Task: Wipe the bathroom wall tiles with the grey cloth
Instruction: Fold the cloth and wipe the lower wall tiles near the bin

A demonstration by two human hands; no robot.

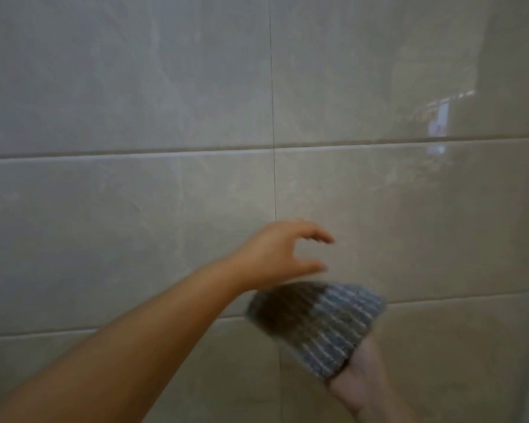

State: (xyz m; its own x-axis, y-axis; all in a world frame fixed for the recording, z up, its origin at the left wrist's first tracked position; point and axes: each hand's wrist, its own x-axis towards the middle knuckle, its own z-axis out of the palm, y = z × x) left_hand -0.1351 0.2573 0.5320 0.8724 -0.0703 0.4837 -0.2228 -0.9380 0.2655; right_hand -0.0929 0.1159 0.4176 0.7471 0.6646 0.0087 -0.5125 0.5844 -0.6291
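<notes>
Hand positions were noted first against the wall tiles (104, 233), which filled the whole view: large glossy grey-beige tiles with thin grout lines and a window glare at upper right. No dirt or streaks could be made out on them through the blur.

Left arm reached in from the lower left, bare forearm extended toward the wall. Its left hand (275, 254) was open and held nothing, fingers (321, 236) curled loosely above the thumb, in front of the vertical grout line. Contact with the tile could not be confirmed.

Grey cloth (315, 325), ribbed and striped, sat just below and right of that hand, low in the view across a horizontal grout line. It was draped over the right hand (364, 386), whose palm and wrist showed beneath it. That hand appeared to be closed about the cloth's lower part, though motion blur hid the fingers.

Judgement: a wiping stroke appeared to be under way. To do it well, the cloth should be pressed flat with the full palm, passes overlapped, and the grout joints followed. The free left hand should be kept off the glossy tile to avoid smears.
</notes>
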